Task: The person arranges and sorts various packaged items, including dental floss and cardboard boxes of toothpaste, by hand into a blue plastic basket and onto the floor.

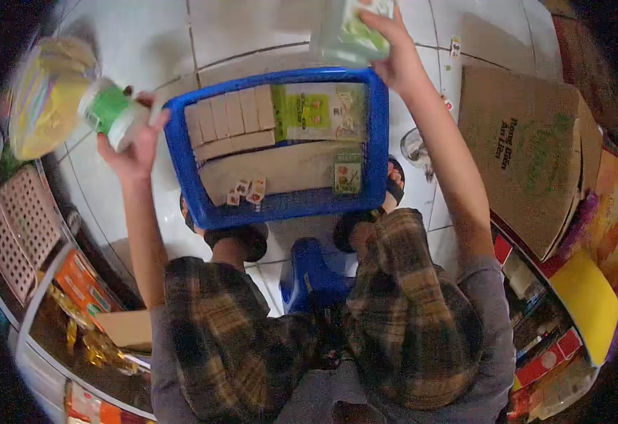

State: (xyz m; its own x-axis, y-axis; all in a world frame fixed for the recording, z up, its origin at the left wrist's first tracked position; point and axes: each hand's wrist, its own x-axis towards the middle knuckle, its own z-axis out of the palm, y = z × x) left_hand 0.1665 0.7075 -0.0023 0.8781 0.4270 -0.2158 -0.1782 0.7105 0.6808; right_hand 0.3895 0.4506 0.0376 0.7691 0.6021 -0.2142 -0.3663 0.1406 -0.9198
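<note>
My left hand [137, 150] is wrapped round a white jar with a green label [108, 107], tilted, to the left of the blue basket [281, 218]. At the top of the view, beyond the basket's far right corner, my right hand [399, 55] grips a clear plastic pouch with a green-and-white label [348, 35]; its upper part is cut off. Inside the basket lie a row of plain tan boxes [235, 114], a green packet [305, 112], a small green-and-white card [347, 174] and a few small white picture pieces [247, 191].
A cardboard box [517, 148] stands on the right, with a clear glass-like item [415, 147] nearer the basket. A yellow bag [51, 106] and a pink perforated basket [23, 230] are on the left. A blue stool [316, 275] shows between my legs.
</note>
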